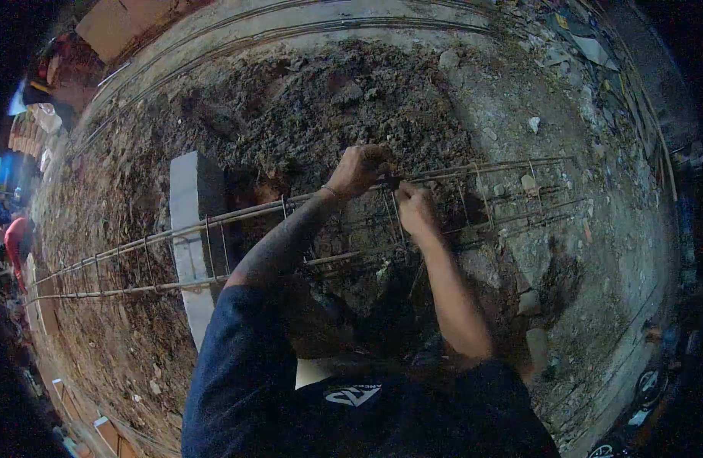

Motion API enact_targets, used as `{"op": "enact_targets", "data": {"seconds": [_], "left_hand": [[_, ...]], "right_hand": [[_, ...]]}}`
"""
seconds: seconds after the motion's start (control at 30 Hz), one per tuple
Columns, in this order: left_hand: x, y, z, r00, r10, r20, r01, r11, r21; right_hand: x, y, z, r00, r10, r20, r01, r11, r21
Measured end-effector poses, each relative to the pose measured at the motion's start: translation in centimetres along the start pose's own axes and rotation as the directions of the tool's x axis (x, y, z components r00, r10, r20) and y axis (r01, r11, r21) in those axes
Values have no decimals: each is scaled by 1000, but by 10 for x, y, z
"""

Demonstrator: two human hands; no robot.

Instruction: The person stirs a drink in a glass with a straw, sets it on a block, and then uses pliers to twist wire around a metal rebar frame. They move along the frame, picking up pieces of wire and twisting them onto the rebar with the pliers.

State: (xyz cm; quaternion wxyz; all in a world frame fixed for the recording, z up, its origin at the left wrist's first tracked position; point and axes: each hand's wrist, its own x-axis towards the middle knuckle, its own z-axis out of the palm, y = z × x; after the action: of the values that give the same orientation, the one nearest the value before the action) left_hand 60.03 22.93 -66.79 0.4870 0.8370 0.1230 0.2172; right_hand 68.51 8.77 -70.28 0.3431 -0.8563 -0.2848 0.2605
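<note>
A long rebar cage (149,242) of thin bars with stirrups runs across in front of me. My left hand (359,171) is closed at its upper bar, near a stirrup. Just right of it, my right hand (417,209) is closed too, with its fingertips close to the left ones. Between the hands is a small dark spot where the bar and stirrup meet; whatever the fingers grip there is too small and dark to make out. A pale rectangular block (187,221) stands under the cage, left of my forearm.
Dark, loose dug soil (321,99) lies beyond the cage. More long bars (344,27) stretch along the far side. A person in a red top (17,240) is at the far left edge. Rubble and scraps (565,53) litter the upper right.
</note>
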Motion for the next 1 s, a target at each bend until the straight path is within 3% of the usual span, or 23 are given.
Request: {"op": "enact_targets", "data": {"seconds": [0.07, 0.1, 0.2, 0.27, 0.33, 0.4, 0.43, 0.47, 0.5, 0.53, 0.6, 0.63, 0.67, 0.7, 0.73, 0.77, 0.8, 0.83, 0.87, 0.9, 1.0], "left_hand": [[-9, 32, -14, 1000, -14, -27, 14, 1000, 16], [-12, 42, -21, 999, -19, -37, 20, 1000, 22], [-16, 44, -29, 990, 32, 140, -53, 988, 142], [-10, 39, -33, 888, -247, 387, 252, 967, 38], [-1, 4, -19, 852, -239, 466, 268, 963, 5], [0, -3, -14, 810, -222, 543, 284, 958, -32], [-5, 8, -15, 864, -210, 458, 278, 957, -86], [-7, 18, -17, 907, -205, 368, 270, 953, -136], [-3, 26, -21, 906, -214, 365, 278, 952, -132], [2, 32, -25, 812, -339, 474, 363, 931, 43], [14, 25, -21, 675, -489, 552, 436, 868, 236], [20, 17, -15, 576, -532, 621, 166, 820, 548], [23, 17, -7, 505, -581, 639, 15, 746, 666], [27, 20, 0, 430, -625, 652, -157, 659, 736], [33, 41, 2, 324, -766, 556, -183, 525, 831], [32, 38, 6, 249, -831, 498, -209, 456, 865], [31, 34, 11, 171, -885, 434, -247, 388, 888], [13, 4, 18, 513, -833, 208, 186, 345, 920], [-5, -26, 25, 768, -638, -53, 495, 539, 682], [-12, -41, 27, 845, -526, -96, 481, 670, 565], [2, -38, 13, 690, -681, 246, 437, 663, 608]], "right_hand": [[5, 2, 9, 998, 23, -57, -12, 981, 194], [13, 11, 16, 998, 20, -56, -9, 980, 197], [34, 52, 27, 976, -56, 209, 54, 998, 16], [22, 31, 12, 967, -27, 254, 41, 998, -52], [14, 14, 4, 969, 5, 247, 16, 996, -83], [12, 15, 1, 972, -98, 213, 94, 995, 28], [7, 16, 2, 972, -99, 214, 95, 995, 27], [2, 18, 6, 994, -75, 79, 48, 952, 302], [4, 21, 6, 999, -44, 25, 29, 899, 436], [6, 22, 5, 999, -12, -30, 27, 827, 562], [21, 32, -3, 957, 12, 291, -161, 854, 494], [22, 29, -7, 916, 26, 400, -224, 861, 456], [7, -6, -23, 911, 42, 410, -204, 910, 360], [18, 15, -2, 942, 28, 335, -146, 931, 333], [28, 34, 18, 966, 14, 258, -93, 950, 297], [38, 52, 43, 958, 32, 285, -126, 940, 318], [40, 64, 58, 994, 52, 94, -71, 974, 216], [39, 62, 61, 994, 43, -103, -34, 995, 94], [37, 56, 58, 984, 69, -165, -61, 996, 58], [34, 51, 54, 987, 105, -121, -93, 991, 101], [20, 36, 34, 981, 191, 26, -191, 946, 263]]}}
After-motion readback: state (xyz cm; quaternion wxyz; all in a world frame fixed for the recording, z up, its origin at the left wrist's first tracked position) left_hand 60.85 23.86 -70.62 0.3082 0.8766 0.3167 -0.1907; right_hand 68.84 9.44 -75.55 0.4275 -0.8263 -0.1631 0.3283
